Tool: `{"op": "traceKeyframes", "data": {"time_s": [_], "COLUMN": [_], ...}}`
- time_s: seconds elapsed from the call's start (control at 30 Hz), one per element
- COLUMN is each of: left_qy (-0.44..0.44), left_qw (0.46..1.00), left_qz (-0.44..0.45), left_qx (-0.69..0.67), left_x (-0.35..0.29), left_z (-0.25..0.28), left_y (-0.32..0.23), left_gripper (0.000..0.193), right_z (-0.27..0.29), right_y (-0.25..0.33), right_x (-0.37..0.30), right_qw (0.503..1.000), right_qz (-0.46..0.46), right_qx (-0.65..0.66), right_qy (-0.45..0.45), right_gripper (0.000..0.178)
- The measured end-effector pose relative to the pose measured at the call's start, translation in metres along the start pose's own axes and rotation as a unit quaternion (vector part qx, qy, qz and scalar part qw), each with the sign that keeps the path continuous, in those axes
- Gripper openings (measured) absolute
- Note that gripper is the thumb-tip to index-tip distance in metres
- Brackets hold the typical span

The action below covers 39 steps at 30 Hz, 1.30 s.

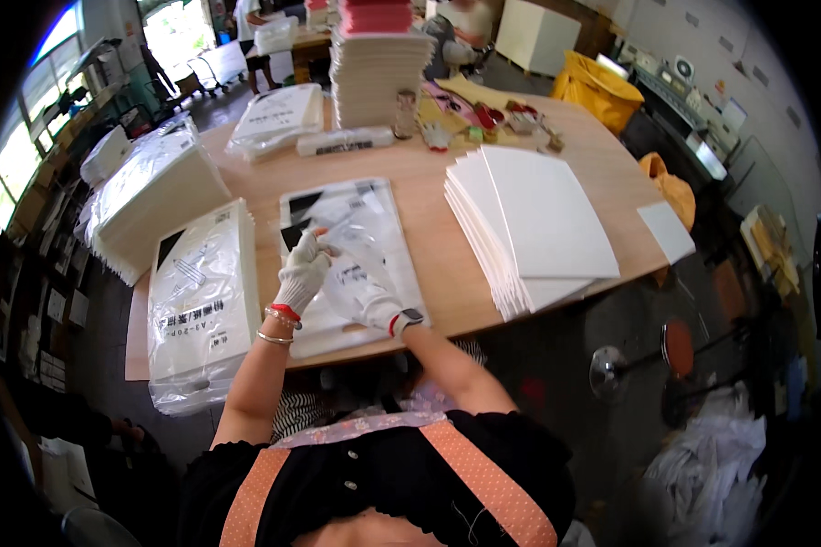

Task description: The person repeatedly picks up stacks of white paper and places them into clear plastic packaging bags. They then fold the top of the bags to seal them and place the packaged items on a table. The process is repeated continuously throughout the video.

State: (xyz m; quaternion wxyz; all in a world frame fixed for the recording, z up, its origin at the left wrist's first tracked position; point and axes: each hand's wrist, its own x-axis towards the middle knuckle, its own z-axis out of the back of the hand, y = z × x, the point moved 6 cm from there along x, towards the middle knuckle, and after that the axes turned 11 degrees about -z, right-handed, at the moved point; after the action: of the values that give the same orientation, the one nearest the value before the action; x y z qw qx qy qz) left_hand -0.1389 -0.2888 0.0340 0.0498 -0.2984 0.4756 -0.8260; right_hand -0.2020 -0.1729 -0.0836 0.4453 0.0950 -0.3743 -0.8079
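Workshop rm, bright doorway at far L, other people working at back. Pale wood table (602, 128) filled the middle.

Containers: near-L stack of packs (201, 305) = clear plastic sleeves over white covers w/ black corner, dark print + line drawing; plastic wrinkled + shiny at lower edge. Behind it, larger leaning stack (160, 182), also glossy on top. Rear pack (278, 117), clear-wrapped, beside a rolled or folded wrapped bundle (345, 141). Upright jar (405, 111) next to tall white stack (374, 77); jar contents too small to ID. Yellow bin (597, 91) beyond table's far R edge; contents n/v.

Item in hand: clear plastic film (348, 264), prob. a bag, opening not distinguishable. Thin, transparent, creased, w/ bright glare streaks; located at table's near centre, btwn the two hands, over a flat white printed pack (394, 219). Pack had black patches at upper L, partly seen thru film.

L hand (303, 273): white glove, fingertips bare, fingers closed, pinching film. R hand (374, 305): white glove, dark watch at wrist, lower R of film, film against/over fingers; grip cannot be told.

R of hands, well apart: fanned stack of blank white boards (547, 214), top ones slightly offset.
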Motion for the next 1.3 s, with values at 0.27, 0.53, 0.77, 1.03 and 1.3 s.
{"op": "traceKeyframes", "data": {"time_s": [0.27, 0.53, 0.77, 1.03, 1.3], "left_qy": [-0.138, -0.015, 0.118, 0.328, 0.338], "left_qw": [0.942, 0.98, 0.657, 0.828, 0.936], "left_qz": [-0.193, -0.198, 0.363, 0.296, 0.091], "left_qx": [0.239, 0.016, -0.65, -0.345, 0.047], "left_x": [-0.057, -0.086, -0.106, -0.118, -0.136], "left_z": [0.021, -0.033, -0.176, -0.15, -0.118], "left_y": [-0.042, -0.091, -0.098, -0.078, -0.12], "left_gripper": [0.044, 0.031, 0.018, 0.037, 0.063], "right_z": [0.243, 0.33, 0.282, 0.249, 0.147], "right_y": [-0.05, -0.147, -0.034, -0.001, -0.024], "right_x": [-0.106, -0.116, -0.135, -0.22, -0.239], "right_qw": [0.928, 0.917, 0.938, 0.985, 0.747], "right_qz": [-0.144, -0.26, -0.066, -0.142, -0.28], "right_qx": [-0.293, -0.209, -0.239, 0.07, 0.577], "right_qy": [-0.181, -0.219, -0.244, -0.065, -0.177], "right_gripper": [0.052, 0.045, 0.014, 0.024, 0.051]}}
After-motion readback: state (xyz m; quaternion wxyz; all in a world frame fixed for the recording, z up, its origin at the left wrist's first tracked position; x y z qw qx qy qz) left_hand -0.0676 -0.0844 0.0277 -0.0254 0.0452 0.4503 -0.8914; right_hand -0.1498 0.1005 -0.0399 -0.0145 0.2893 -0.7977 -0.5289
